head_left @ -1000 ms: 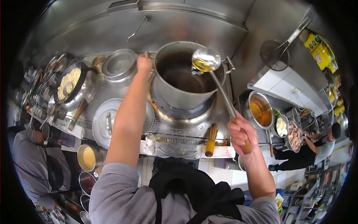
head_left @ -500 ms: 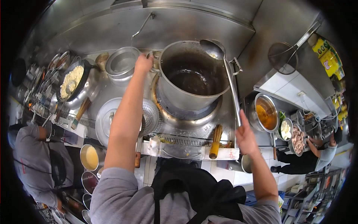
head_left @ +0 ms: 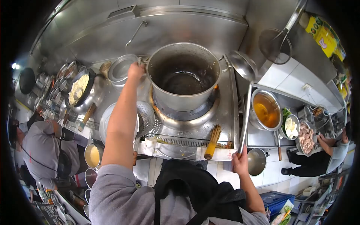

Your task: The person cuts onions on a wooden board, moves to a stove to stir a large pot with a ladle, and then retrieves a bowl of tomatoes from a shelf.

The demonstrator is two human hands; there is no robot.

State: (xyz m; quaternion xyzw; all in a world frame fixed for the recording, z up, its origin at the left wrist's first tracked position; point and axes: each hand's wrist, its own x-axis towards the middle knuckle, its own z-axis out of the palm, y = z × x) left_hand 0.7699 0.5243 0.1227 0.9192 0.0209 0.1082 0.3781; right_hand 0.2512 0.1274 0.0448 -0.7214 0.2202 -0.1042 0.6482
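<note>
A big, deep metal stockpot (head_left: 183,101) stands on the round burner, with a little dark liquid at its bottom. My left hand (head_left: 136,70), arm stretched out, is closed at the pot's left side handle; the fingertips are partly hidden. In my right hand (head_left: 240,162) is the end of the long handle of a ladle (head_left: 243,66). Its bowl is raised to the right of the pot, beside the pot's right handle. A metal basin (head_left: 123,69) sits just left of my left hand.
Right of the stove are a pot of amber liquid (head_left: 265,112), a bowl of white pieces (head_left: 291,127) and a bowl of meat (head_left: 306,138). A bamboo brush (head_left: 213,142) and perforated skimmer (head_left: 145,118) lie at the stove's front. Co-workers stand left (head_left: 47,150) and right (head_left: 318,153).
The ladle has moved from over the pot's right rim to outside it, and my right hand has drawn back toward me. My left hand stays at the pot's handle. The view has shifted.
</note>
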